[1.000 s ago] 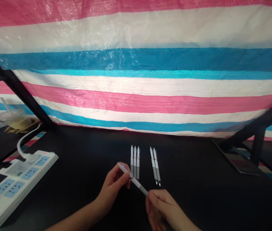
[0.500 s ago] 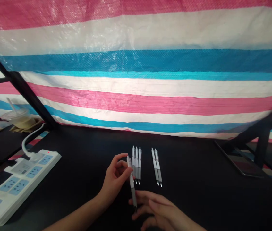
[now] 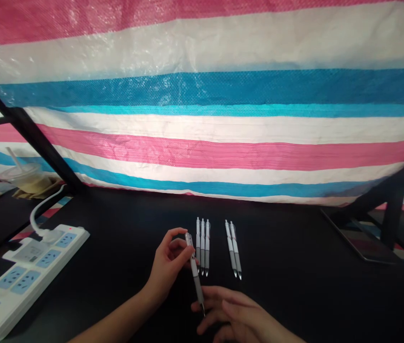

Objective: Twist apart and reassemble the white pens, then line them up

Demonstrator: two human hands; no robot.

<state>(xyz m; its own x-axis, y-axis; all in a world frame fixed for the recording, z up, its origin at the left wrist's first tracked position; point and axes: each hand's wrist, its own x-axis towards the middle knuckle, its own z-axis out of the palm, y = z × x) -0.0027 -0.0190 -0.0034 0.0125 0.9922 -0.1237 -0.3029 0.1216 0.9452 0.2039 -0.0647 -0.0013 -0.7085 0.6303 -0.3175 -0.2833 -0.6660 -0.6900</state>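
Note:
My left hand (image 3: 169,264) is closed on a white-and-grey pen (image 3: 195,276), thumb and fingers around its upper half. The pen slants with its clicker end up and its thin tip pointing down toward me. Close to that tip is my right hand (image 3: 236,312), its fingers apart and slightly curled; I cannot tell whether they touch the pen. Just beyond my hands, three similar pens (image 3: 202,247) lie side by side on the black table (image 3: 130,224), the leftmost partly hidden by my left hand. Two more pens (image 3: 233,248) lie together to their right.
A white power strip (image 3: 34,274) with a plugged-in cable lies at the left. A dark tablet-like slab (image 3: 357,240) rests at the right beside a black frame bar (image 3: 391,216). A striped plastic sheet (image 3: 202,128) hangs behind. A plastic cup (image 3: 26,176) stands far left.
The held pen has tilted a little, its clicker end shifting slightly left. Its thin tip shows more clearly now. Both hands stay in nearly the same place, and the other pens lie as before.

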